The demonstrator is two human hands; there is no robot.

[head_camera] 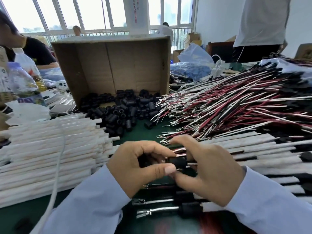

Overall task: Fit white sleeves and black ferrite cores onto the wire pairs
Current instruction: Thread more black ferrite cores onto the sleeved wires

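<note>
From my remote seat I see both hands meeting just below the centre of the frame, over the dark green counter (140, 130). The left hand (140, 166) is curled, its thumb and forefinger pinching the left end of a black ferrite core (178, 162). The right hand (207, 169) is curled too, its fingers closed on the red-and-white wire pair (179, 150) that runs into the core from the right. I cannot tell how far the wires pass through it. Under the hands, at the lower centre, lie finished leads (157, 211) with metal terminals pointing left, black cores on them and white sleeving behind. A stack of white sleeves (50, 149) fills the left of the frame, with a white cable (57, 166) draped across it. Above the hands a pile of loose ferrite cores (121, 108) spills from an open cardboard box (111, 65) lying on its side. To the right spreads a heap of red, white and black wires (228, 105), terminals toward the centre, and below it a row of sleeved wires (253, 149). A clear bag of blue parts (190, 70) sits right of the box. A person in a black shirt (38, 51) is at the upper left, and another in a white shirt (261, 21) is at the upper right.
</note>
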